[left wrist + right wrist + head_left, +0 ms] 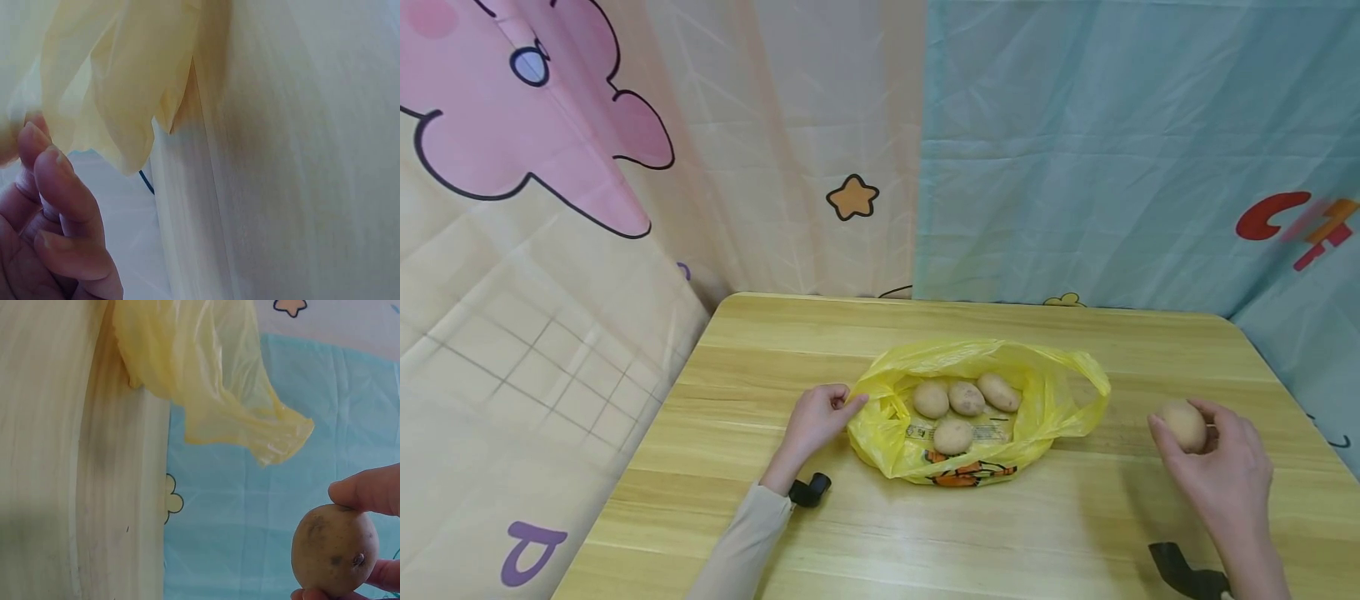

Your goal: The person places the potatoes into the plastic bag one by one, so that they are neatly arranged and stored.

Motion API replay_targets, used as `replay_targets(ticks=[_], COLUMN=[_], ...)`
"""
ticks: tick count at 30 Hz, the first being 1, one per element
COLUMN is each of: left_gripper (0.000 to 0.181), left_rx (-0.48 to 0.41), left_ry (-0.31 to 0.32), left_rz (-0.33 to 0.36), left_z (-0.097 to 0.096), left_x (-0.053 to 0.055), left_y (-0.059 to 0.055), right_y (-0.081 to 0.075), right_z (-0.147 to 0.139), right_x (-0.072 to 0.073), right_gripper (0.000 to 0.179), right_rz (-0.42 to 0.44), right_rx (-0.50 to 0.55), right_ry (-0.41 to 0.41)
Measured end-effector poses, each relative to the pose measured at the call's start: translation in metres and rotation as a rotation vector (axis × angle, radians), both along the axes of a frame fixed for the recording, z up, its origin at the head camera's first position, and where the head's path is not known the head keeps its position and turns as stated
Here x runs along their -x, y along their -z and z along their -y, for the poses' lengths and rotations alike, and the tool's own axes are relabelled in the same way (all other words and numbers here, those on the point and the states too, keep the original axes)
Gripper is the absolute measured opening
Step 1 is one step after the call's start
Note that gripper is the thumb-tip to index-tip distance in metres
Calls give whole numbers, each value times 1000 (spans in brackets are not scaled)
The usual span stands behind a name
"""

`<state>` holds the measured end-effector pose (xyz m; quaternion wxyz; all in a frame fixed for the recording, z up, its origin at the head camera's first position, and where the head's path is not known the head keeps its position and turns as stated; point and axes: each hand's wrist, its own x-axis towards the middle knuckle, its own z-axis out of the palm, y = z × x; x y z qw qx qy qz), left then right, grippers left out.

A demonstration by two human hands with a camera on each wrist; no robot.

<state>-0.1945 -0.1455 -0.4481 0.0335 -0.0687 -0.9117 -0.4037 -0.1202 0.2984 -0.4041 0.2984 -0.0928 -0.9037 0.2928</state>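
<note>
A yellow plastic bag (880, 450) lies on the table with its mouth spread wide. Several potatoes (952, 436) show inside it, three along the back and one nearer the front. At the bag's left rim, my left hand (820, 421) pinches the plastic between thumb and fingers; the left wrist view has the fingertips (59, 165) against the thin yellow film. To the right of the bag, my right hand (1225, 454) grips another potato (334, 550) between thumb and fingers, held up over the table and apart from the bag.
The wooden table (760, 350) is bounded by printed fabric curtains (1075, 150) at the back and sides. One handle loop (1093, 392) of the bag sticks out to the right. A black wrist mount (811, 490) sits by my left wrist and another (1183, 571) by my right.
</note>
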Motion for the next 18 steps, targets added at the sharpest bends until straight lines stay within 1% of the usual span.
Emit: replay_targets(ticks=[7, 9, 12, 18], left_gripper=[43, 43, 43, 42], left_rx=[3, 1, -2, -2], left_ry=[-1, -1, -1, 2], left_rz=[-4, -5, -2, 1], left_z=[0, 0, 0, 0], left_x=[0, 0, 0, 0], left_y=[-1, -1, 0, -1], right_y=[-2, -2, -4, -7], right_z=[10, 13, 16, 23], right_x=[0, 0, 0, 2], right_gripper=[44, 45, 45, 45], right_rz=[-174, -206, -220, -199], right_rx=[-33, -44, -51, -52], right_ry=[-73, -92, -116, -143])
